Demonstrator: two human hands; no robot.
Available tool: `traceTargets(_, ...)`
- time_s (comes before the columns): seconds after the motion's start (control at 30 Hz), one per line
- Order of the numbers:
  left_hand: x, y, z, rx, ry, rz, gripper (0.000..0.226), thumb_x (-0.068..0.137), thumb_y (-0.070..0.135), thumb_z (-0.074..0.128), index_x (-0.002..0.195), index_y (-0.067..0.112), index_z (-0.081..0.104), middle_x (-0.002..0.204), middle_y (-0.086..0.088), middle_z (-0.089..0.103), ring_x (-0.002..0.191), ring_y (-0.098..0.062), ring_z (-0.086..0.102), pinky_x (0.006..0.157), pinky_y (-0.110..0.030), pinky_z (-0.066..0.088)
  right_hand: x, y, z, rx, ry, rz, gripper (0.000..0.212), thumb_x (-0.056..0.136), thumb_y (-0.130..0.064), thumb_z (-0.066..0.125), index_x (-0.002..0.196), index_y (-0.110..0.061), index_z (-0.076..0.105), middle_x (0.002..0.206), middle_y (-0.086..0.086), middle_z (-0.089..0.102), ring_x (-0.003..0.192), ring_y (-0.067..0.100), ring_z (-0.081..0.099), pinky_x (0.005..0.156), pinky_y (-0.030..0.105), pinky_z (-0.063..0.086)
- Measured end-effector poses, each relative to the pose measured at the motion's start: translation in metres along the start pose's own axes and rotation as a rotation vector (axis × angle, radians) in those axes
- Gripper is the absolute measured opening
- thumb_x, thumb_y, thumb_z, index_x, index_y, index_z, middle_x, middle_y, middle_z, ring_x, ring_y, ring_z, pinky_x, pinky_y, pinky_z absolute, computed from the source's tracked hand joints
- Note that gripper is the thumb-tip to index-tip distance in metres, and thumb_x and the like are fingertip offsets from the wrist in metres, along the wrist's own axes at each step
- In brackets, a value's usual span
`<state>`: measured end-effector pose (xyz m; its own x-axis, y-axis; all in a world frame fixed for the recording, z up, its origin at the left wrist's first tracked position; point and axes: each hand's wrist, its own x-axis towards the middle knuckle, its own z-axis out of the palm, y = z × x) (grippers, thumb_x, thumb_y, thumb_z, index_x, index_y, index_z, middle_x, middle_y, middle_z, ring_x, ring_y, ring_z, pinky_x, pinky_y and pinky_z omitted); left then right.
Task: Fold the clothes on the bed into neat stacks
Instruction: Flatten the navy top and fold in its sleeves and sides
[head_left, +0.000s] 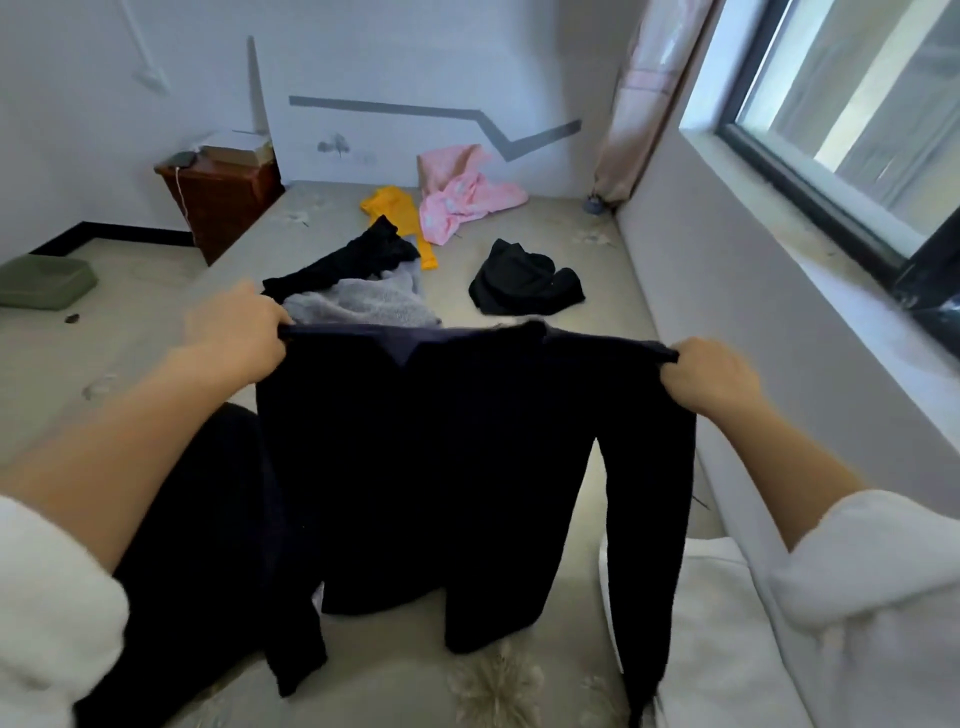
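A dark navy long-sleeved top (441, 457) hangs spread out in front of me above the bed (519, 691). My left hand (234, 332) pinches its left shoulder and my right hand (711, 376) pinches its right shoulder. Both sleeves dangle down to the bedsheet. Farther up the bed lie a grey fleece garment (363, 306), a black garment (353, 257) draped over it, a crumpled black piece (524, 280), a yellow garment (400, 213) and a pink garment (462, 200).
A wall with a window ledge (779, 291) runs along the bed's right side. A brown nightstand (223, 200) stands at the far left of the bed. A green cushion (44, 283) lies on the floor to the left. A curtain (639, 104) hangs in the far corner.
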<state>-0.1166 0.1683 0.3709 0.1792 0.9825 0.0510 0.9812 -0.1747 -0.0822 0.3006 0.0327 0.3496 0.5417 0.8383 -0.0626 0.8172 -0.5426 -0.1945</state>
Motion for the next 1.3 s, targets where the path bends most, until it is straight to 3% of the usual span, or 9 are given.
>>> traceTargets(0.17, 0.035, 0.047, -0.007, -1.152, -0.295, -0.353, 0.023, 0.102, 0.014, 0.030, 0.118, 0.015, 0.047, 0.087, -0.015, 0.061, 0.054, -0.025, 0.064, 0.048, -0.033, 0.056, 0.030, -0.020, -0.020, 0.891, -0.270, 0.337, 0.026, 0.098, -0.014, 0.029, 0.105, -0.005, 0.052, 0.056, 0.016, 0.066, 0.044, 0.021, 0.063, 0.040, 0.027, 0.052)
traceTargets(0.3, 0.068, 0.071, -0.009, -1.568, -0.061, -0.351, 0.038, 0.102, 0.015, 0.025, 0.133, 0.027, 0.044, 0.126, -0.008, 0.055, 0.101, -0.029, 0.059, 0.078, -0.039, 0.053, 0.049, -0.029, -0.037, 1.141, -0.030, 0.265, 0.026, 0.097, -0.009, 0.029, 0.103, -0.014, 0.054, 0.083, 0.004, 0.057, 0.072, 0.016, 0.054, 0.066, 0.032, 0.048)
traceTargets(0.5, 0.059, 0.057, 0.016, -1.447, 0.370, -0.066, 0.046, 0.098, 0.004, 0.036, 0.135, 0.029, 0.048, 0.139, 0.004, 0.044, 0.114, 0.000, 0.048, 0.091, -0.004, 0.039, 0.015, -0.023, -0.023, 0.909, 0.430, -0.119, 0.038, 0.083, 0.005, 0.032, 0.079, -0.026, 0.055, 0.071, -0.011, 0.050, 0.059, -0.006, 0.046, 0.053, 0.010, 0.035)
traceTargets(0.6, 0.027, 0.041, 0.062, -1.444, 0.395, 0.012, 0.050, 0.095, -0.008, 0.035, 0.136, 0.017, 0.045, 0.146, -0.014, 0.033, 0.120, -0.003, 0.045, 0.099, -0.009, 0.037, -0.010, -0.006, 0.011, 0.804, 0.348, -0.149, 0.044, 0.090, 0.003, 0.037, 0.114, -0.024, 0.063, 0.100, -0.009, 0.060, 0.082, -0.009, 0.054, 0.067, -0.001, 0.035)
traceTargets(0.73, -0.037, 0.025, 0.132, -1.352, 0.331, -0.083, 0.057, 0.094, -0.004, 0.040, 0.130, 0.039, 0.051, 0.151, -0.006, 0.023, 0.137, -0.012, 0.030, 0.112, -0.012, 0.023, -0.046, 0.022, 0.078, 0.603, 0.237, -0.070, 0.056, 0.089, 0.008, 0.042, 0.139, -0.018, 0.049, 0.132, 0.014, 0.050, 0.118, 0.028, 0.048, 0.094, 0.026, 0.037)
traceTargets(0.87, -0.114, 0.011, 0.209, -1.029, 0.197, -0.081, 0.052, 0.094, -0.009, 0.043, 0.138, 0.020, 0.049, 0.149, -0.018, 0.022, 0.139, -0.026, 0.026, 0.119, -0.030, 0.016, -0.093, 0.043, 0.156, 0.463, 0.066, -0.022, 0.055, 0.087, 0.003, 0.047, 0.137, -0.018, 0.051, 0.132, 0.019, 0.053, 0.123, 0.037, 0.046, 0.103, 0.046, 0.039)
traceTargets(1.07, -0.193, -0.019, 0.322, -0.747, -0.291, -0.192, 0.065, 0.081, -0.013, 0.053, 0.141, 0.009, 0.044, 0.118, -0.028, 0.043, 0.121, -0.047, 0.039, 0.108, -0.044, 0.031, -0.161, 0.060, 0.262, 0.157, -0.317, 0.079, 0.056, 0.091, -0.008, 0.048, 0.145, -0.019, 0.041, 0.130, 0.016, 0.055, 0.122, 0.034, 0.047, 0.104, 0.039, 0.037)
traceTargets(1.23, -0.237, -0.017, 0.369, -0.566, -0.696, -0.202, 0.063, 0.092, -0.001, 0.044, 0.149, 0.016, 0.025, 0.154, -0.017, 0.019, 0.145, -0.034, 0.003, 0.118, -0.037, 0.011, -0.201, 0.068, 0.309, -0.124, -0.463, 0.006, 0.059, 0.094, -0.019, 0.043, 0.150, -0.022, 0.027, 0.118, 0.005, 0.056, 0.117, 0.021, 0.047, 0.103, 0.030, 0.032)
traceTargets(1.3, -0.250, -0.016, 0.382, -0.610, -0.801, -0.263, 0.062, 0.094, 0.002, 0.042, 0.150, 0.014, 0.020, 0.155, -0.015, 0.020, 0.144, -0.033, 0.014, 0.116, -0.038, 0.018, -0.214, 0.073, 0.326, -0.203, -0.526, -0.008, 0.061, 0.096, -0.022, 0.041, 0.152, -0.024, 0.019, 0.122, 0.003, 0.054, 0.122, 0.019, 0.044, 0.106, 0.030, 0.030)
